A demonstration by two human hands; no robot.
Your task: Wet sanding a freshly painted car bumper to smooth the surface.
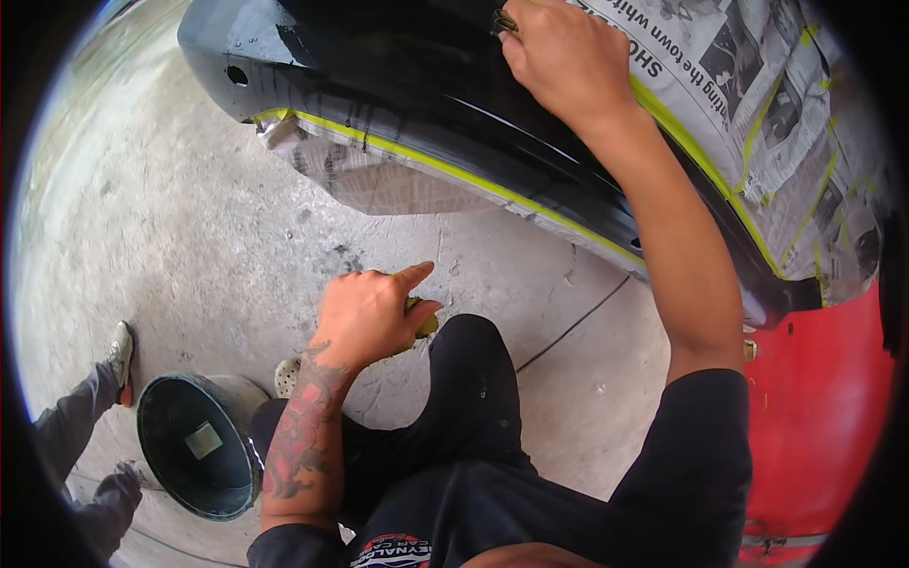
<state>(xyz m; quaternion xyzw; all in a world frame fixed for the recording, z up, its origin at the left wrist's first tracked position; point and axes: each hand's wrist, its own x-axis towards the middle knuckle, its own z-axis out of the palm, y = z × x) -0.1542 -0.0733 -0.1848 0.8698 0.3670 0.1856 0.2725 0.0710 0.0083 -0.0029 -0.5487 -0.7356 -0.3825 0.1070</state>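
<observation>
- Pinching a dark-edged piece [505, 21] in curled fingers, the right hand [573, 59] rests on the glossy black curved bumper [407, 71];
- left hand [363, 310], partly closed, forefinger out, holds a yellow-green sponge-like block [425, 322] away from it;
- masking in yellow-green tape [426, 158] and grey printed newspaper [696, 43] looks done; surface work seems under way; how much is left cannot be told

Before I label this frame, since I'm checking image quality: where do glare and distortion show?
Head view: pale reflections streak the glossy black panel; head view: the fisheye's black border curves round the picture, trimming the red surface at right; head view: the left hand looks fairly sharp, while the right hand meets the top edge.
</observation>
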